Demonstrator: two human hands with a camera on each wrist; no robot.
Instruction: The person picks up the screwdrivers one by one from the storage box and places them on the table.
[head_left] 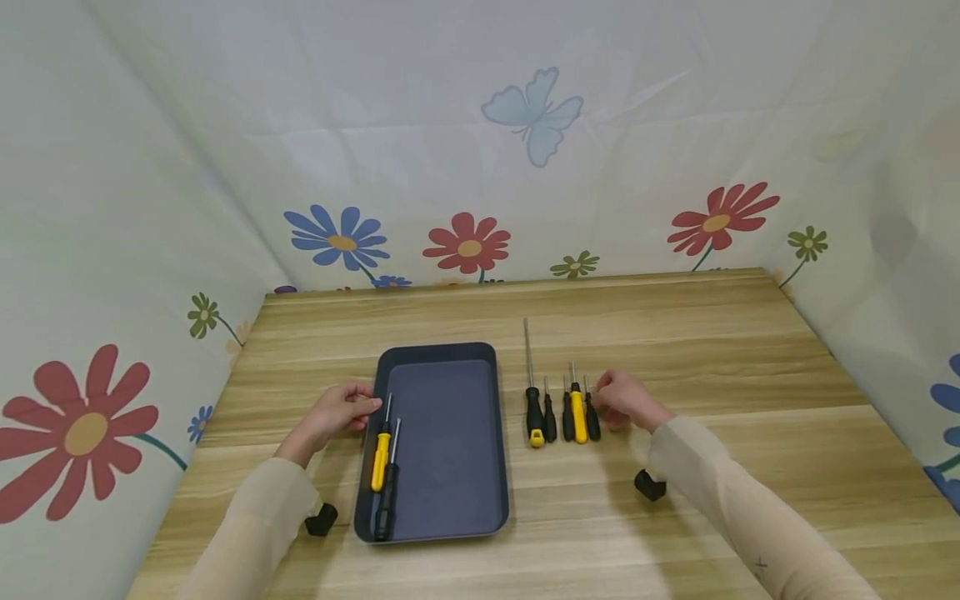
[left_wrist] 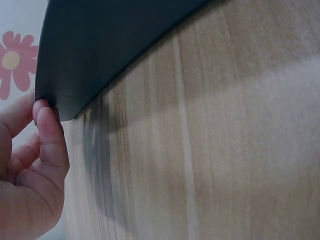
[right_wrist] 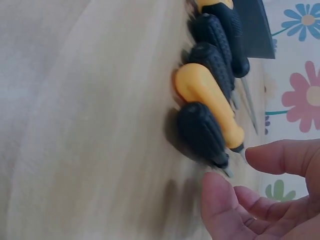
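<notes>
My left hand [head_left: 339,412] pinches the left rim of a dark grey tray [head_left: 450,450] between thumb and finger; the left wrist view shows the tray's outer wall [left_wrist: 100,45] close by. Inside the tray, along its left side, lie a yellow screwdriver [head_left: 381,460] and a black screwdriver [head_left: 386,504]. To the right of the tray, my right hand [head_left: 628,400] is beside the rightmost short black screwdriver [right_wrist: 200,132]. Its thumb and fingertips are apart around the shaft end, and I see nothing gripped. A yellow-handled screwdriver [right_wrist: 207,97] lies beside that black one.
Left of these lie two short black screwdrivers [head_left: 567,417] [head_left: 550,419] and a long-shafted black one [head_left: 534,412] with a yellow end. All rest on a wood-grain table [head_left: 675,517]. Flower-printed white cloth [head_left: 420,150] stands behind and at both sides.
</notes>
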